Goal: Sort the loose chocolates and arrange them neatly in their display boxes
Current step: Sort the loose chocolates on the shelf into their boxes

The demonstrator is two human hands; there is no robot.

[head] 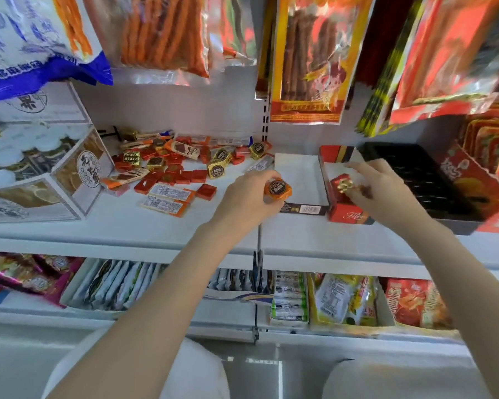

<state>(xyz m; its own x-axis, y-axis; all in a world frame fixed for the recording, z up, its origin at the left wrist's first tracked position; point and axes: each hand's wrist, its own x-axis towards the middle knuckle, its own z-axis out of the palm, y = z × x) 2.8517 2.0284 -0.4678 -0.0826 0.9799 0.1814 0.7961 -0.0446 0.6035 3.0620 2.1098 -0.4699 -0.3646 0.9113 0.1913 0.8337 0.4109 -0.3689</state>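
A heap of loose chocolates lies on the white shelf: red squares, gold-wrapped squares and orange bars. My left hand grips an orange-wrapped square chocolate just left of an open display box with a white inside. My right hand pinches a red square chocolate with a gold mark over the red display box beside it; the hand is blurred.
White gift boxes stand at the left of the shelf. A black tray and red boxes sit at the right. Snack bags hang above. The lower shelf holds packets.
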